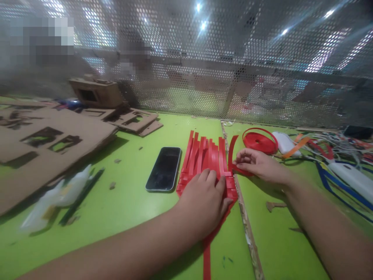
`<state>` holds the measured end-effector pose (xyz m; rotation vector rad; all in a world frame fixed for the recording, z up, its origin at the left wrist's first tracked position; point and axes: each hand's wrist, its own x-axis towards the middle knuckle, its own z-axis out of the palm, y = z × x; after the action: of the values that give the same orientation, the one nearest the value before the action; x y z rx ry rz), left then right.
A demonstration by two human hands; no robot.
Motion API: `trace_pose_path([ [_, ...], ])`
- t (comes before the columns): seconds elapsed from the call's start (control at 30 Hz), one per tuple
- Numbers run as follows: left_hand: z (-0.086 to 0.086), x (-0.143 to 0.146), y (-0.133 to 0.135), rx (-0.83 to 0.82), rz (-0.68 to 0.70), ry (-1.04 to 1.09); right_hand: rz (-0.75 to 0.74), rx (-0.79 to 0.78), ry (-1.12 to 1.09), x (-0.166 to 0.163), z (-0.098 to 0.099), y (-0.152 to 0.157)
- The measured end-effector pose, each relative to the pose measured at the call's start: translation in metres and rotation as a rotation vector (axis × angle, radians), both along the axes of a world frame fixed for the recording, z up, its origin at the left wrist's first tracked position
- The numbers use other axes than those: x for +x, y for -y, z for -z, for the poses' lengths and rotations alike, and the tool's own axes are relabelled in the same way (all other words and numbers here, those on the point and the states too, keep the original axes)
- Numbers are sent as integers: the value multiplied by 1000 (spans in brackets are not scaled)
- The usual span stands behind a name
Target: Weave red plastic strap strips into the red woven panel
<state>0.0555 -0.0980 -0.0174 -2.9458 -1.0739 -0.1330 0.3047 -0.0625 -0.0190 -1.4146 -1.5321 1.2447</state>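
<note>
A partly woven piece of flat red strips (206,153) lies on the green table, its long loose ends pointing away from me. My left hand (202,202) rests flat across the tightly woven lower part, fingers stretched out over it. At the right edge of the weave, my right hand (258,164) pinches a red strip (232,149) between thumb and fingers; one end of this strip curves up beside the loose ends. Another red tail (206,256) runs toward me from under my left hand. Just behind my right hand sits a coil of red strip (259,142).
A phone (163,169) lies left of the weave. Cut cardboard sheets (84,132), glue bottles (58,198) and a dark pen (81,196) are farther left. White glue guns (354,181), cables and coloured strips clutter the right. A perforated metal screen (186,77) closes the back.
</note>
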Motion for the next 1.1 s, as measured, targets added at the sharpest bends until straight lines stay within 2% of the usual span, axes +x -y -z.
trace_pose_path([
  [0.13,0,1,-1,13,10,-3,-20,79,94,-10,2,3],
  [0.27,0,1,-2,21,13,10,26,236,366,-21,2,5],
  [0.37,1,1,-2,24,21,4,70,277,491,-23,1,5],
  [0.5,2,1,-2,19,17,5,105,266,447,-22,2,4],
  [0.73,2,1,-1,58,18,12,65,223,351,-25,2,8],
  [0.93,1,0,-1,25,17,11,80,285,489,-28,-9,14],
  [1.1,-2,1,-1,28,10,10,46,263,588,-25,-16,16],
])
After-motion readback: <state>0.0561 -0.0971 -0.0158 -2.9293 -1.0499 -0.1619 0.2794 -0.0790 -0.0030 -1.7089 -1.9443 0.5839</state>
